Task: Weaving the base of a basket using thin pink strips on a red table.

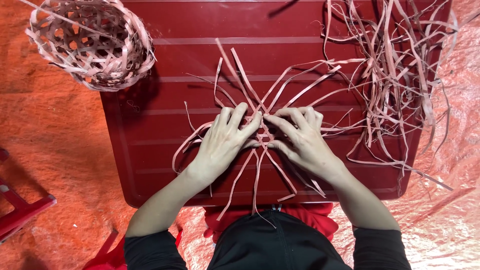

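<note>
Thin flat bamboo strips [260, 100] cross each other in a star-shaped weave on a dark red table [150, 130]. My left hand [225, 142] lies flat on the left side of the crossing, fingers spread and pressing the strips down. My right hand [300, 140] presses on the right side, its fingertips meeting the left hand's at the centre of the weave. Loose strip ends fan out above and below both hands. The centre of the crossing is partly hidden under my fingers.
A finished open-weave basket [92, 42] sits at the table's far left corner. A tangled pile of loose strips [400, 75] covers the right side of the table. Orange sheeting [50, 150] covers the floor, and a red stool's edge [20, 210] shows at lower left.
</note>
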